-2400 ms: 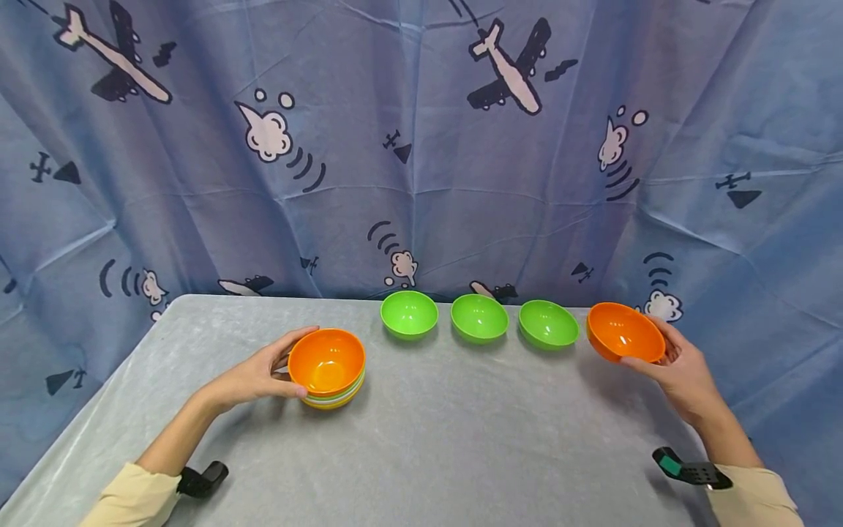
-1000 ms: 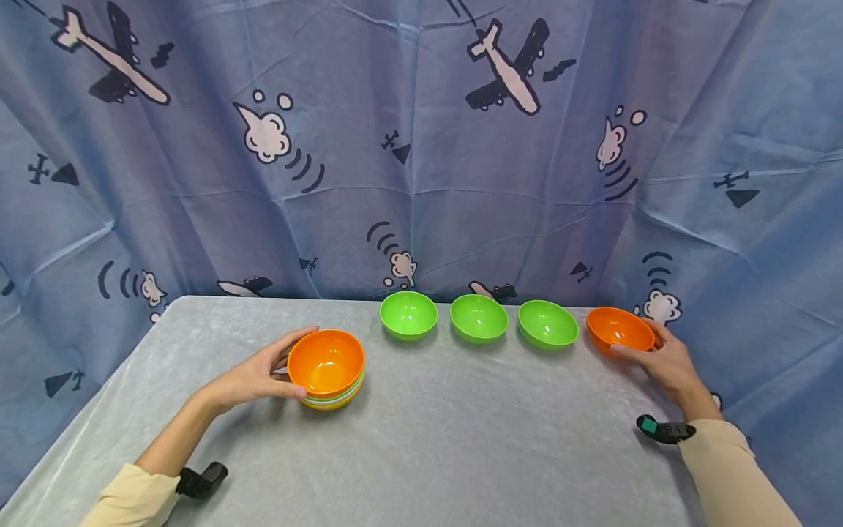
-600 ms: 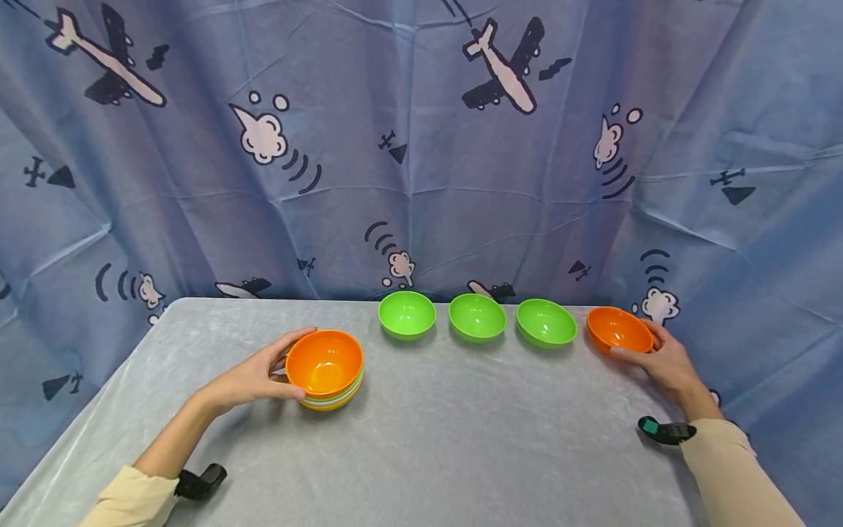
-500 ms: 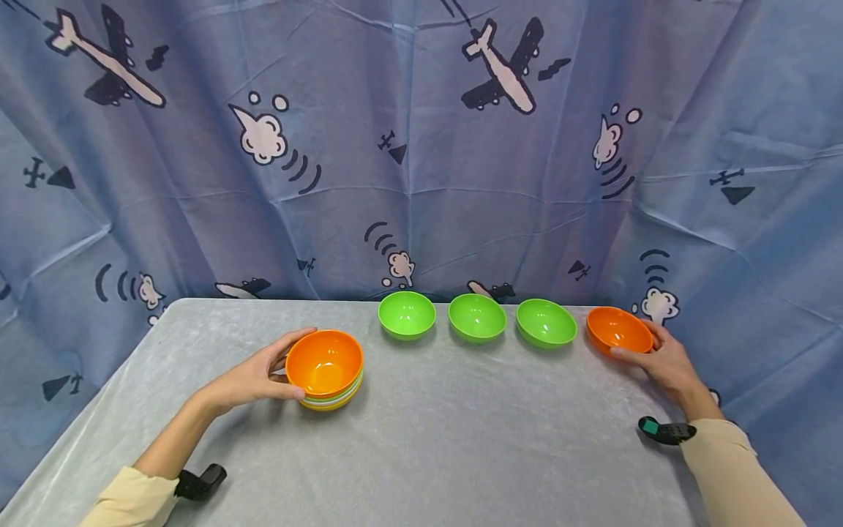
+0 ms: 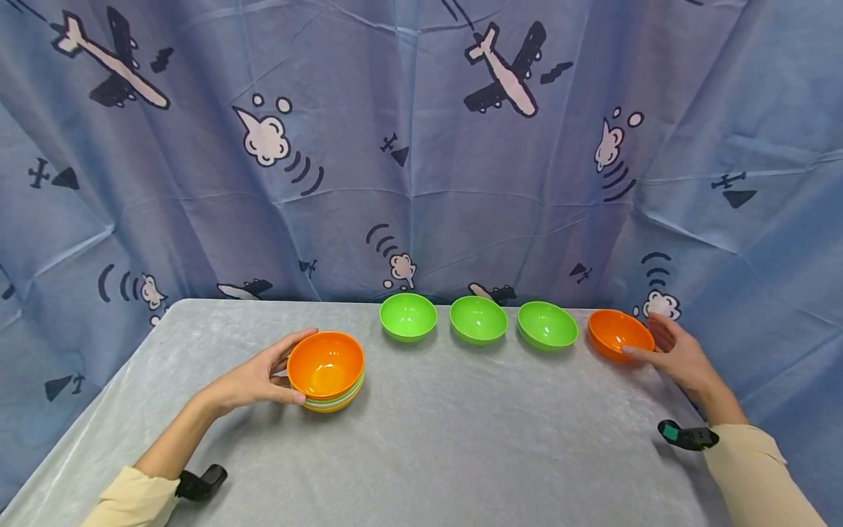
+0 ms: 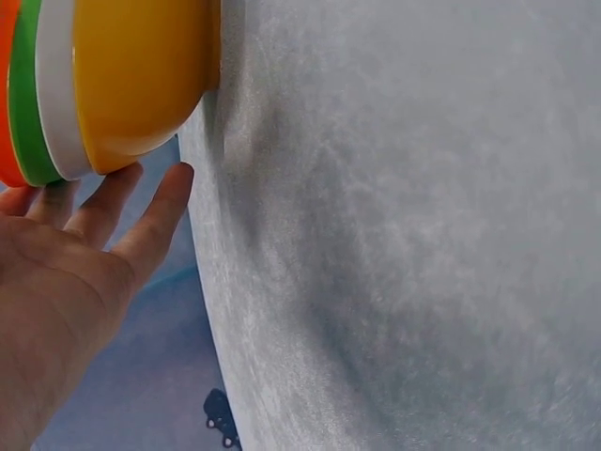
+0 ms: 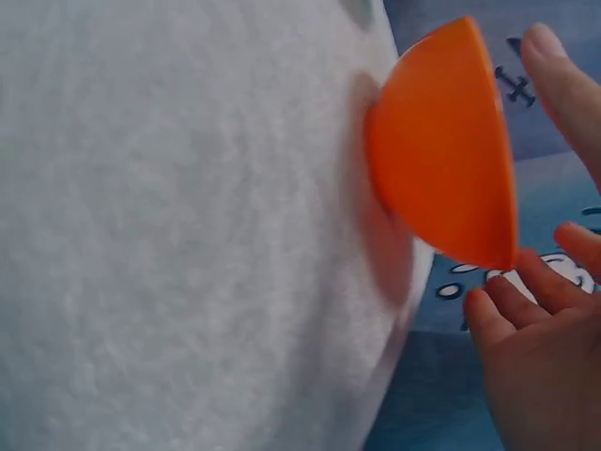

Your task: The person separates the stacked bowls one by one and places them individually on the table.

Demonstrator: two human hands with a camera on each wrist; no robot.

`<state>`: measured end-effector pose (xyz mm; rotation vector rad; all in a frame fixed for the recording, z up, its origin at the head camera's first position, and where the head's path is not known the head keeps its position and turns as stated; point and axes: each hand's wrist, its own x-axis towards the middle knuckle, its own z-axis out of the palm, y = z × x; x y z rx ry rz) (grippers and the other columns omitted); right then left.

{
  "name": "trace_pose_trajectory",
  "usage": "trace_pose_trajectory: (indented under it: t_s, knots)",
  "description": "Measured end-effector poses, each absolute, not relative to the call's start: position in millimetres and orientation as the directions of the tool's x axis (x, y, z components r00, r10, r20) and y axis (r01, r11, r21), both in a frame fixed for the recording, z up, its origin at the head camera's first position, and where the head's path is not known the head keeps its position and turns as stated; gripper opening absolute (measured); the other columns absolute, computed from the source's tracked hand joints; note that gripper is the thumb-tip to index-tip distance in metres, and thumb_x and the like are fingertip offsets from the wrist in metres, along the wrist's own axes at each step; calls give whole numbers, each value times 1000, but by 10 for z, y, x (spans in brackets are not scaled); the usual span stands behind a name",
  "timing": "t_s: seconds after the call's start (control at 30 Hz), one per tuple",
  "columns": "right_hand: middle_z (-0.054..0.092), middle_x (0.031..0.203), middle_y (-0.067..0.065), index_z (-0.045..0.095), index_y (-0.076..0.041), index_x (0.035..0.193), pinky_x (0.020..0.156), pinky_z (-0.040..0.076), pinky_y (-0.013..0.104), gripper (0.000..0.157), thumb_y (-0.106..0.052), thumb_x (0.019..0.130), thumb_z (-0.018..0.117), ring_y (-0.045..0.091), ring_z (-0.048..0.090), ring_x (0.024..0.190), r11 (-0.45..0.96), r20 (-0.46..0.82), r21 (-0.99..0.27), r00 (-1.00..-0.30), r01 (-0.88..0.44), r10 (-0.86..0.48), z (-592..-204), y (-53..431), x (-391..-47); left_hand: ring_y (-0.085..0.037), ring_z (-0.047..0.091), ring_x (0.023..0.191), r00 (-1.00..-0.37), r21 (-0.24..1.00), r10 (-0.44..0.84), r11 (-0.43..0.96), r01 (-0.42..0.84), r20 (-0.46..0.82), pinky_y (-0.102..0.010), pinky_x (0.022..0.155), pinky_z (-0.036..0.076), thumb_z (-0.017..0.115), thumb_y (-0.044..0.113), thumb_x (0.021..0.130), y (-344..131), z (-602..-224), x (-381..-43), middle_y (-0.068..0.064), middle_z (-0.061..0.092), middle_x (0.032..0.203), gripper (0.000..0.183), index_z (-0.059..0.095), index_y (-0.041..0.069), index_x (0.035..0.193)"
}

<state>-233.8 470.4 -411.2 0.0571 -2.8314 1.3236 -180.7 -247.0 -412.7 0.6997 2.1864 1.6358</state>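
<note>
Grey table (image 5: 474, 439): right hand (image 5: 686, 362) has loosened from orange bowl (image 5: 615, 331).

On my head feed, the broadest lane I have is the near part of the table (image 5: 500, 446), between the two forearms. Along the far edge, three green bowls (image 5: 478, 320) block me, with narrow gaps between them; the orange bowl (image 5: 619, 335) and right hand (image 5: 688, 364) close the right end. The curtain (image 5: 421, 161) walls off the back. The left hand (image 5: 260, 373) bars the stack (image 5: 328, 366) from its left; I could reach its right side freely.
</note>
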Motion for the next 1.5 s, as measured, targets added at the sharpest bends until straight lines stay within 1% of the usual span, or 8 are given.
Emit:
trace_pose_trajectory:
  t_s: [0.13,0.27,0.37,0.43,0.73,0.97,1.33,1.5]
  knots:
    - [24,157,35,21,4,159,90,39,7,88,-32,97,72,53,27,140,660,134,-744,-991,-103,-4,-4075,4693,-2317,-40,29,144,-829,957,558,221,188,34,-44,105,43,84,9,83,-2469,-4123,-1803,-16,29,160,101,20,7,162]
    - [43,154,17,39,0,155,88,41,6,77,-31,95,75,22,45,138,632,221,-764,-973,-132,64,-4038,4650,-2292,-42,31,142,-827,956,561,219,197,42,-42,104,44,84,9,84,-2471,-4130,-1805,-20,31,159,100,20,5,161]
    - [57,139,-4,49,-4,150,84,44,6,66,-24,94,76,-3,54,119,577,273,-798,-958,-174,88,-4002,4611,-2267,-44,33,141,-822,955,568,216,205,48,-41,103,45,84,8,85,-2472,-4139,-1808,-22,32,157,99,21,3,160]
    - [62,131,-9,54,-3,146,82,45,7,59,-20,94,77,-9,55,109,542,300,-815,-950,-206,90,-3971,4568,-2255,-44,35,140,-819,955,571,214,207,49,-40,103,45,84,8,85,-2473,-4143,-1811,-23,33,157,98,22,3,160]
    - [67,124,-5,59,4,137,84,47,11,48,-8,93,76,0,64,107,489,365,-813,-931,-316,6,-3850,4228,-2299,-43,38,139,-817,959,575,207,193,41,-39,104,45,82,6,86,-2500,-4161,-1802,-21,33,157,94,24,7,160]
    - [68,123,-3,57,12,133,88,50,17,44,7,92,71,10,66,110,343,389,-850,-915,-400,-103,-3813,3965,-2361,-43,40,138,-813,960,580,198,197,47,-43,104,45,82,6,86,-2500,-4171,-1810,-21,33,157,94,24,7,160]
    - [67,126,16,59,9,131,86,54,24,41,0,94,73,13,67,109,287,334,-878,-920,-383,-205,-3761,3543,-2346,-42,43,136,-818,958,572,196,208,60,-38,101,47,84,5,85,-2500,-4167,-1818,-20,35,156,94,27,8,160]
    - [67,127,10,59,8,132,89,52,24,41,-1,94,72,19,66,113,255,327,-886,-912,-387,-248,-3764,3365,-2362,-43,45,134,-818,959,569,178,221,82,-38,100,48,85,4,83,-2493,-4176,-1820,-20,37,155,94,29,5,158]
